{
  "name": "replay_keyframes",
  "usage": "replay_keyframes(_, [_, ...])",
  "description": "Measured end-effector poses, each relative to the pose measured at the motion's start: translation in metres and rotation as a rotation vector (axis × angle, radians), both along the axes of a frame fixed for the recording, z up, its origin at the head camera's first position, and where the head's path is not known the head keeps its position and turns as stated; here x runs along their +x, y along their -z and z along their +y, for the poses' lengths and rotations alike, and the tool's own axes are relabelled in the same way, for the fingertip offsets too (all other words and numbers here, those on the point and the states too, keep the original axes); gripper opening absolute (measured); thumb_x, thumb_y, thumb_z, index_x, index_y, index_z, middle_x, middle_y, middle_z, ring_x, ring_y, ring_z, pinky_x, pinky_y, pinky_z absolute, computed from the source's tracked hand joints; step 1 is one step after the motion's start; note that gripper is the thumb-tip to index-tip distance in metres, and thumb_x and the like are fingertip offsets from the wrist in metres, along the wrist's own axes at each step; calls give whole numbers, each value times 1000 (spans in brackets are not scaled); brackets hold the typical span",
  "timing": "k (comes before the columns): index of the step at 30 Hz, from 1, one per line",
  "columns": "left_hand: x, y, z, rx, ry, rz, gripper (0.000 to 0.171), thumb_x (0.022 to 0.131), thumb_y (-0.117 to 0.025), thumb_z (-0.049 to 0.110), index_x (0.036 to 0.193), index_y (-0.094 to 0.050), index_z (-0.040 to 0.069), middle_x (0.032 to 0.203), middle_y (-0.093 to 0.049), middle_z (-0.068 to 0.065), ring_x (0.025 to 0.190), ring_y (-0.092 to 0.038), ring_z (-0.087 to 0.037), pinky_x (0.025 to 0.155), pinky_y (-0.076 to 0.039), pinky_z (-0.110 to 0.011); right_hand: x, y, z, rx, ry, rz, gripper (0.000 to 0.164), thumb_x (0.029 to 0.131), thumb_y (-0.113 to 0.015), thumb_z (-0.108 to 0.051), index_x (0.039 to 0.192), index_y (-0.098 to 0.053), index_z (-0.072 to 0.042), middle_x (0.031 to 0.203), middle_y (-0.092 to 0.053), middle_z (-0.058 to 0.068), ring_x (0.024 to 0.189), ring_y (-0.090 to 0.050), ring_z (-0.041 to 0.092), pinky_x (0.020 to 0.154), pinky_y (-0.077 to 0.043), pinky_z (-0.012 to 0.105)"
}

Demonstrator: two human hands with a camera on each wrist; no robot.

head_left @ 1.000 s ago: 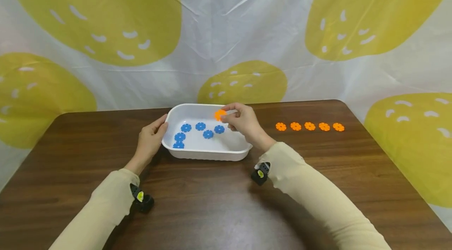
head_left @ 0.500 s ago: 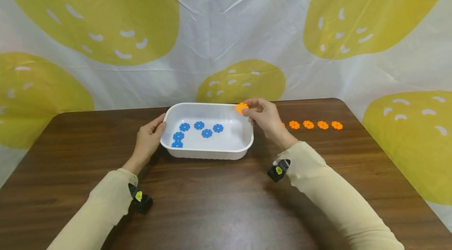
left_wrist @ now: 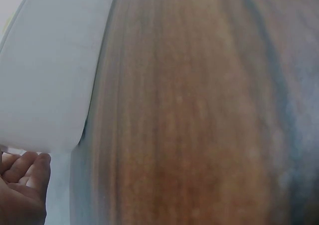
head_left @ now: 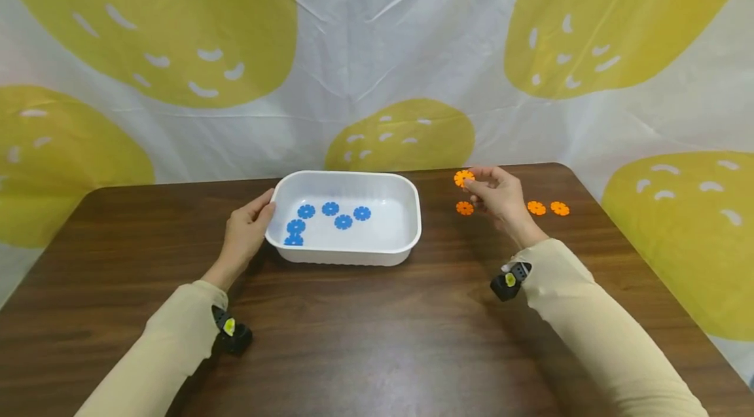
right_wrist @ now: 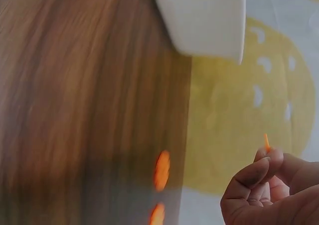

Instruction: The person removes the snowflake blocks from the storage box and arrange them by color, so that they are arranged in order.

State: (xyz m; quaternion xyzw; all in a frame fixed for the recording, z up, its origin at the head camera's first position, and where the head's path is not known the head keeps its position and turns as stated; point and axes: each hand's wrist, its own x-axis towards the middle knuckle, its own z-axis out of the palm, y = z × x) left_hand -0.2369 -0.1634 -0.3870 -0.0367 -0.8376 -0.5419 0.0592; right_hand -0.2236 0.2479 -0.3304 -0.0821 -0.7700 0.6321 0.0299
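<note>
A printed cloth (head_left: 400, 70) with yellow shapes is hanging beyond both hands. A brown wood-grain counter (head_left: 353, 325) is extending beneath both hands and in front of the cloth. A left sleeve (head_left: 156, 342) and a right sleeve (head_left: 607, 325), both pale yellow, are covering the forearms behind their hands.

A white tub (head_left: 344, 258) is resting on the counter, directly to the right of the left hand (head_left: 241, 234) and well to the left of the right hand (head_left: 502, 201). The left hand is gripping the tub's left end at the rim, thumb and fingers touching it. The right hand is pinching a held orange disc (head_left: 459, 177) between thumb and finger, with the fingertips together on its edge. In the right wrist view, the disc is standing nearly edge-on in this pinch, clear of the counter.

A left wrist unit (head_left: 237, 338) and a right wrist unit (head_left: 505, 285), both black, are sitting at the cuffs, on the near side of each hand.

Six blue discs (head_left: 343, 222) are lying inside the tub, to the right of the left hand. A near orange disc (head_left: 464, 209) is lying on the counter, just below the right fingertips in the head view. Two outer orange discs (head_left: 536, 208) are lying side by side on the counter, just right of the right hand.
</note>
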Motion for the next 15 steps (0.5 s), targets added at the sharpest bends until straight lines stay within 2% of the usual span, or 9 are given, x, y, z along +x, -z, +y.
replay_keyframes(9, [0, -2, 1, -4, -1, -5, 43, 99, -48, 23, 138, -47, 6, 140, -47, -13, 129, -45, -26, 104, -41, -38, 7, 7, 48, 3, 140, -15, 17, 91, -60, -10, 106, -53, -13, 68, -65, -15, 55, -55, 1, 53, -50, 17])
replay_keyframes(15, [2, -2, 1, 0, -3, -12, 43, 99, -48, 23, 138, -47, 5, 140, -46, -13, 130, -44, -25, 105, -40, -37, 11, 12, 81, -8, 253, -43, 14, 91, -60, -10, 102, -53, -15, 66, -63, -16, 55, -56, 0, 53, -51, 17])
